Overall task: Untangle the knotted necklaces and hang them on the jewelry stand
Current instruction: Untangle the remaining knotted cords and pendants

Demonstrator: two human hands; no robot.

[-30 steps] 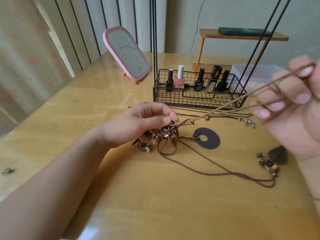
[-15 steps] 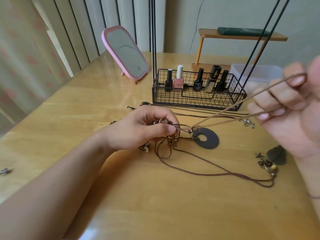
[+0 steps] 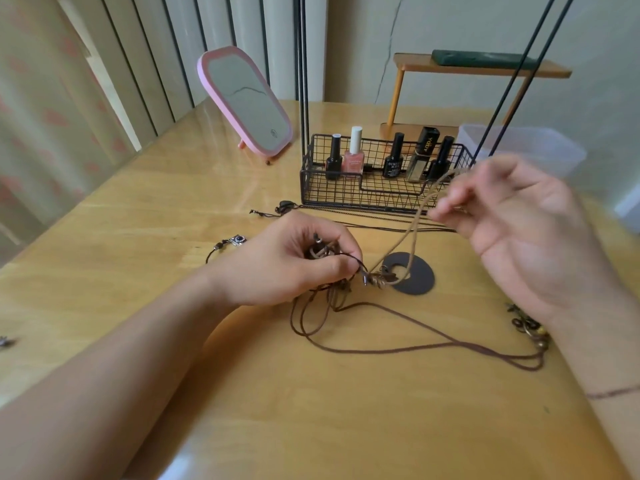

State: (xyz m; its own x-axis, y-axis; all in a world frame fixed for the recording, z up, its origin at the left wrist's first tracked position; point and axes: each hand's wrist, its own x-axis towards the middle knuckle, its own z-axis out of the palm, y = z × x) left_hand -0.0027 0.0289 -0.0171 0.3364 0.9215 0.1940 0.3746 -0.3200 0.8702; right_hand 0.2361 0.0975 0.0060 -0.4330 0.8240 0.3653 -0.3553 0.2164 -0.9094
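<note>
A knot of brown cord necklaces (image 3: 332, 285) lies mid-table. My left hand (image 3: 298, 261) grips the bundle, thumb and forefinger pinching a dark cord. A tan cord (image 3: 414, 223) rises from a dark disc pendant (image 3: 414, 277) to my right hand (image 3: 519, 230), which pinches it in blurred fingertips above the table. A long dark brown loop (image 3: 433, 344) trails right to beaded ends (image 3: 533, 330). The black wire jewelry stand (image 3: 349, 192) stands behind, its thin rods running up out of view.
Several nail polish bottles (image 3: 355, 154) fill the stand's basket. A pink mirror (image 3: 247, 102) leans at the back left. A clear plastic box (image 3: 540, 147) and a small wooden shelf (image 3: 481, 67) are at the back right. Thin chains (image 3: 367, 223) and a charm (image 3: 237, 240) lie on the table.
My right hand has come down and leftward toward the stand's basket, so the tan cord now hangs slack in a loop. My left hand shifted its grip on the knot.
</note>
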